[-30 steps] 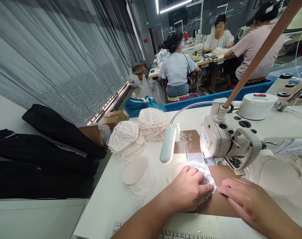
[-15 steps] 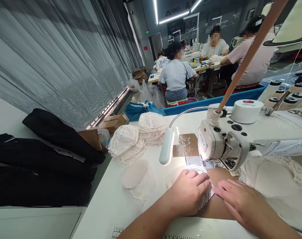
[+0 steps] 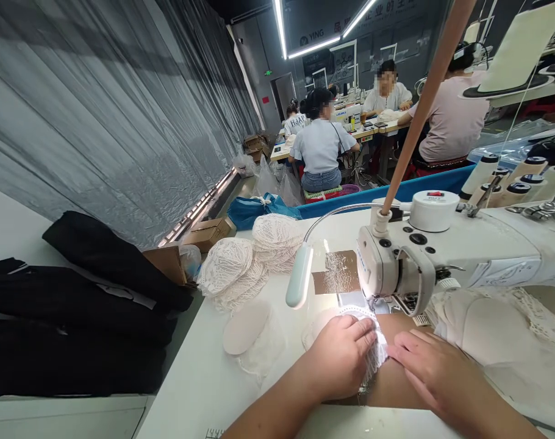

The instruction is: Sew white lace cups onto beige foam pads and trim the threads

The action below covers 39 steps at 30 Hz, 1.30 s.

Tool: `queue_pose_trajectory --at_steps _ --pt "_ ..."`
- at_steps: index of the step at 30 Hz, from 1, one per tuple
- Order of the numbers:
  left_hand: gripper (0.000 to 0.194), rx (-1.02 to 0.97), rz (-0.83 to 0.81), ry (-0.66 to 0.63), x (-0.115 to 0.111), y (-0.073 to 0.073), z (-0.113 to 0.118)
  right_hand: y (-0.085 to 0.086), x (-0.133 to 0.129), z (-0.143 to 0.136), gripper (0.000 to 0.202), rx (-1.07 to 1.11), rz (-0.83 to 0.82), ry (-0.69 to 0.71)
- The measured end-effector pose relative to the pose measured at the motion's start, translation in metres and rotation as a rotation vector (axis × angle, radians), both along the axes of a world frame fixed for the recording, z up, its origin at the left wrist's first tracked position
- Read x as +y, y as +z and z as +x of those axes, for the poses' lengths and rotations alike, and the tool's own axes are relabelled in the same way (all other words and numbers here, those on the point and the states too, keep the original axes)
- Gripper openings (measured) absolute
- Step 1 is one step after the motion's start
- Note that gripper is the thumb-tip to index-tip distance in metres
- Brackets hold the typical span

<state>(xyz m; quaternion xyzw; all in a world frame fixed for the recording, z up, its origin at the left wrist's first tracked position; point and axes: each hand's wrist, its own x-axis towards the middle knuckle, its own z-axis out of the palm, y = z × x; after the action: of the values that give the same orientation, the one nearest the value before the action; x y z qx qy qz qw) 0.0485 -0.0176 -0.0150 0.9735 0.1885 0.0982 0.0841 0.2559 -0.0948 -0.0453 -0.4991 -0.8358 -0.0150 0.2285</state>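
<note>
A white lace piece (image 3: 375,353) lies under the needle area of a white sewing machine (image 3: 382,262), lit brightly by its lamp. My left hand (image 3: 344,352) presses on this lace from the left, fingers bent together on top of it. From the right, my right hand (image 3: 430,363) pinches the lace's right edge between thumb and forefinger. A beige oval pad with lace (image 3: 245,328) lies on the white table left of my left hand. Part of another beige pad shows beside the lace, partly covered by my left hand.
Two lace stacks (image 3: 227,262) stand at the table's back left. A lamp (image 3: 299,277) hangs beside the machine head. Beige fabric pieces (image 3: 492,326) lie at the right, thread cones (image 3: 483,174) behind. Several people sit at tables farther back; black garments (image 3: 76,305) lie left.
The view has shifted slightly, so the machine and people appear a little lower and farther left. Both hands keep nearly the same hold on the lace.
</note>
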Motion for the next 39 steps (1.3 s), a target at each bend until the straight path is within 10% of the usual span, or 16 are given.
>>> queue_pose_trajectory --at_steps 13,39 --pt "0.046 0.057 0.055 -0.040 0.042 -0.001 0.002 0.002 0.015 -0.010 0.042 -0.087 0.052 -0.167" --pt "0.036 -0.003 0.049 -0.001 0.055 -0.009 0.006 -0.003 0.021 -0.007 0.048 -0.138 0.057 -0.211"
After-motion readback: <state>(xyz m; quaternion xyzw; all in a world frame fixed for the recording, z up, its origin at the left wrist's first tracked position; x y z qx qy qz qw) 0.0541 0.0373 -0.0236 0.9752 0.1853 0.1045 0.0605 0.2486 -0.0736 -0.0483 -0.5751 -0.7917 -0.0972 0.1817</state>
